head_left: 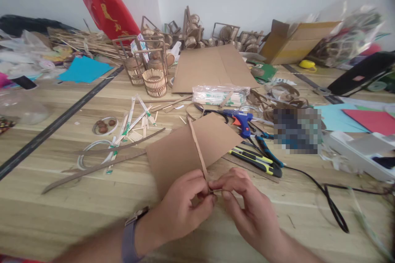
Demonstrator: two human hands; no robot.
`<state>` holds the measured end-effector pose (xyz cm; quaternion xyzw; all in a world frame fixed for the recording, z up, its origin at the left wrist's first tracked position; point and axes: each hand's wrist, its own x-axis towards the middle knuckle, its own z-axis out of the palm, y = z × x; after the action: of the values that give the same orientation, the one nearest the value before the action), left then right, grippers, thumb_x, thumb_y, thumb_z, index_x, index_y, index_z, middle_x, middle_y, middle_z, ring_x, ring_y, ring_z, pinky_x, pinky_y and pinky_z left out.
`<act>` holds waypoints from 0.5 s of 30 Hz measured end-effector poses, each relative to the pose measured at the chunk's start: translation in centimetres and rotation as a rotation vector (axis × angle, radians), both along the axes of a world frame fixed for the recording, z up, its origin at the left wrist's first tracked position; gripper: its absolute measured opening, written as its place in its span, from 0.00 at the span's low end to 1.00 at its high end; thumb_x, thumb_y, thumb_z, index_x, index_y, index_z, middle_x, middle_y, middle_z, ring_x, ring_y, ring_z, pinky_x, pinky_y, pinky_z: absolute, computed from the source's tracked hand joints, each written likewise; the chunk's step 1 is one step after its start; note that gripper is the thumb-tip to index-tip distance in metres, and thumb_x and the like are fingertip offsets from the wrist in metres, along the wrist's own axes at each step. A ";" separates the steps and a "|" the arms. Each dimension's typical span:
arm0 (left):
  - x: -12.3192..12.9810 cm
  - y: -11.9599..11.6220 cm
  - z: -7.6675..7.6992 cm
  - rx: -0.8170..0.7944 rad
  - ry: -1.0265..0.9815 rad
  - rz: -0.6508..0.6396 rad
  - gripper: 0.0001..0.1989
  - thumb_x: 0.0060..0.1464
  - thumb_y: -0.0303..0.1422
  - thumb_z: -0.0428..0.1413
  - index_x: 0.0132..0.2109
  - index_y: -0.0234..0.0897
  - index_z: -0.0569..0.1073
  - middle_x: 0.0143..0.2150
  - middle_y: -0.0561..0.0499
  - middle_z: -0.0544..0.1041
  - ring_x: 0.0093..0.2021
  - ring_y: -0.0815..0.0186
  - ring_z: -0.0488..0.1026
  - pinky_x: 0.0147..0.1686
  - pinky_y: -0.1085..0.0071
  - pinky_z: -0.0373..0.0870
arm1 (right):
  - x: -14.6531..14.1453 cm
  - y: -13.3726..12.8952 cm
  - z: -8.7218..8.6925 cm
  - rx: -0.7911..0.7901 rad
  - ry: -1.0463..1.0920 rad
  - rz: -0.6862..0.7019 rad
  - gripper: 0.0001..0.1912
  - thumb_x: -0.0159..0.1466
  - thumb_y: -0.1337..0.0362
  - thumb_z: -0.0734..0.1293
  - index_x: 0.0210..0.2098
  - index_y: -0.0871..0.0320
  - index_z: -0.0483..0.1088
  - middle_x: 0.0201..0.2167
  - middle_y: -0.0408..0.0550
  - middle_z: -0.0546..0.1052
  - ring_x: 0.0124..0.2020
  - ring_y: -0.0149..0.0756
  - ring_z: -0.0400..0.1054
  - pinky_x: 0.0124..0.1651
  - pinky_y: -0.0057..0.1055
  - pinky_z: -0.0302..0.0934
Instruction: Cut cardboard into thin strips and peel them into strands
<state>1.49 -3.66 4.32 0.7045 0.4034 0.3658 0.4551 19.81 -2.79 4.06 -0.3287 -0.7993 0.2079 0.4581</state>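
Observation:
My left hand is closed in a pinch around the lower end of a long, flat brown strip. The strip runs up and away from me over a cardboard sheet on the table. Close beside it, my right hand pinches a thin end of the strip between thumb and index finger, and the two hands' fingertips nearly meet. The fingers partly hide how the strip is bent there. Left of the cardboard lie two more brown strips, curved and loose.
A blue glue gun, a yellow-black utility knife and pliers lie right of the cardboard. Wooden sticks and tape rings are on the left. Small woven baskets and a larger cardboard sheet stand behind.

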 end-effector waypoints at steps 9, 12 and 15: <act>0.0 0.1 0.2 0.126 -0.027 -0.133 0.11 0.59 0.28 0.50 0.28 0.38 0.59 0.31 0.54 0.64 0.33 0.68 0.63 0.34 0.74 0.59 | 0.1 0.0 -0.1 -0.178 0.130 -0.046 0.07 0.72 0.66 0.57 0.36 0.51 0.62 0.30 0.42 0.77 0.33 0.30 0.71 0.36 0.27 0.66; -0.1 0.1 0.0 0.097 0.008 -0.091 0.10 0.61 0.31 0.50 0.30 0.38 0.62 0.30 0.54 0.64 0.33 0.68 0.63 0.34 0.74 0.59 | 0.0 -0.1 -0.3 -0.177 0.146 -0.042 0.06 0.72 0.65 0.57 0.37 0.51 0.61 0.32 0.42 0.76 0.34 0.30 0.72 0.37 0.27 0.66; -0.1 0.1 -0.4 -0.010 0.021 -0.025 0.14 0.63 0.38 0.51 0.30 0.38 0.62 0.28 0.56 0.62 0.30 0.68 0.61 0.29 0.74 0.56 | 0.0 0.0 -0.4 -0.095 0.109 -0.007 0.04 0.72 0.66 0.58 0.39 0.51 0.62 0.33 0.43 0.77 0.35 0.32 0.72 0.39 0.31 0.66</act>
<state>1.38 -3.59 3.92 0.7109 0.4011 0.3505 0.4592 19.83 -2.81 3.62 -0.3409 -0.7614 0.2615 0.4855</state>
